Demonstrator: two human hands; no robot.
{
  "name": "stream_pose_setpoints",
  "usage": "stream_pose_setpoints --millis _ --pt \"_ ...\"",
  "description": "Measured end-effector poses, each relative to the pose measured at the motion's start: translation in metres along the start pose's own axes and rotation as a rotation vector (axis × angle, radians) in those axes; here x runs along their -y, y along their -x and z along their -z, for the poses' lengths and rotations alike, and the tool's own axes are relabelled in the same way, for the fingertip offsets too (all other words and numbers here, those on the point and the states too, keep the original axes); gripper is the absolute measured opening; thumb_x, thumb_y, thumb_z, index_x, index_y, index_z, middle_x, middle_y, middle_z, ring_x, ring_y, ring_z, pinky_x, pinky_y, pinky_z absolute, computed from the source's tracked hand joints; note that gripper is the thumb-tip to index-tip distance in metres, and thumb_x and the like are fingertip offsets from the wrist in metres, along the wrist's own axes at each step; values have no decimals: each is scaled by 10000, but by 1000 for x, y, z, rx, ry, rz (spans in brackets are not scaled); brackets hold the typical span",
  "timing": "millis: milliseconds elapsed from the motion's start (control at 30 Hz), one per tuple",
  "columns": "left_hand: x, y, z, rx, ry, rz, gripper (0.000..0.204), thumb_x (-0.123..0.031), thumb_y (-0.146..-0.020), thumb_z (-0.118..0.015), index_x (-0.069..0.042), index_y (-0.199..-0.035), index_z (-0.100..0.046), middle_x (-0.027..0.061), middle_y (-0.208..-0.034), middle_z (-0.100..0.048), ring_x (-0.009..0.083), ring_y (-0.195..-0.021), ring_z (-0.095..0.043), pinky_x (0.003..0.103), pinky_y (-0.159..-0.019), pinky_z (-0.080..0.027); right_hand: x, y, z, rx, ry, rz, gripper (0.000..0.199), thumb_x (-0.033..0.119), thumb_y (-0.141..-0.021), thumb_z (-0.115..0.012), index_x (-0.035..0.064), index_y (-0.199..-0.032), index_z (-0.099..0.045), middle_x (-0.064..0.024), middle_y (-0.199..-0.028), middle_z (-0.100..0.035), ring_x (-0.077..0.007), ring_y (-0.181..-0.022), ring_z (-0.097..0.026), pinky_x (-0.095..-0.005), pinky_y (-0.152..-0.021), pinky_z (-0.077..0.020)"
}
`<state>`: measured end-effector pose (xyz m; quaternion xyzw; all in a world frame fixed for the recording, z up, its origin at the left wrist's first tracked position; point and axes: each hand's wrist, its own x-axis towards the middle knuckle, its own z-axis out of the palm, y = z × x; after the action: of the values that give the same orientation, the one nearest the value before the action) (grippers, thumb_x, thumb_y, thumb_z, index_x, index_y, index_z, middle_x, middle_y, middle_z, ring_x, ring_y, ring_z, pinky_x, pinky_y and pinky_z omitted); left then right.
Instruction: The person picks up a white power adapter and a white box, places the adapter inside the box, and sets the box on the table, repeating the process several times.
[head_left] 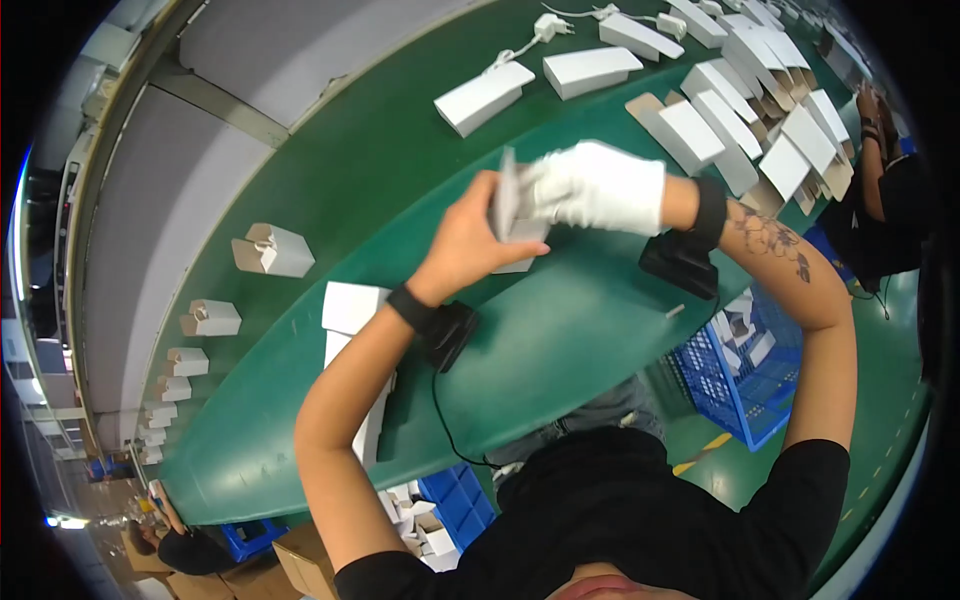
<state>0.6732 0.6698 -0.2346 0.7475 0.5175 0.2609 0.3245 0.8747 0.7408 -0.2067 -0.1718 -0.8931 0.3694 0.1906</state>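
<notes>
In front of me, above the green work surface, my bare left hand [466, 243] is closed around a small white box [507, 195]. Its thumb lies along the near side of the box. My right hand [598, 187], in a white glove, has its fingers curled against the right side of the same box, near its upper end. Whatever those fingers may pinch is hidden and slightly blurred. Below the left hand, white cartons [355, 306] lie on the table, partly covered by my left forearm. Each wrist wears a black strap with a dark device.
Across the green belt [380, 170] stand white boxes [485, 97], some with white plug adapters [550, 27] and cables. Open cartons [690, 135] pile at the right, near another person [880, 190]. A blue crate [745, 390] with white pieces stands below the table edge.
</notes>
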Motion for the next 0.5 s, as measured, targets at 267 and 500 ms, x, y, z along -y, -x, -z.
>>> stream_pose_setpoints --millis 267,500 --pt "95 -5 138 -458 297 283 608 -94 -705 -772 -24 -1219 -454 72 -1118 -557 172 -1025 -545 316 -882 -450 -156 -89 117 -234 735 -654 301 340 -831 -526 132 -992 -673 -143 -969 -648 -319 -893 -618 -382 -794 -487" --pt "165 41 144 -461 142 325 956 32 -655 -747 -94 -1414 -179 82 -1322 -400 226 -1182 -434 322 -975 -393 -222 -183 102 -421 419 -1236 367 362 -803 -610 91 -1043 -669 -119 -1067 -652 -298 -944 -645 -425 -824 -499"
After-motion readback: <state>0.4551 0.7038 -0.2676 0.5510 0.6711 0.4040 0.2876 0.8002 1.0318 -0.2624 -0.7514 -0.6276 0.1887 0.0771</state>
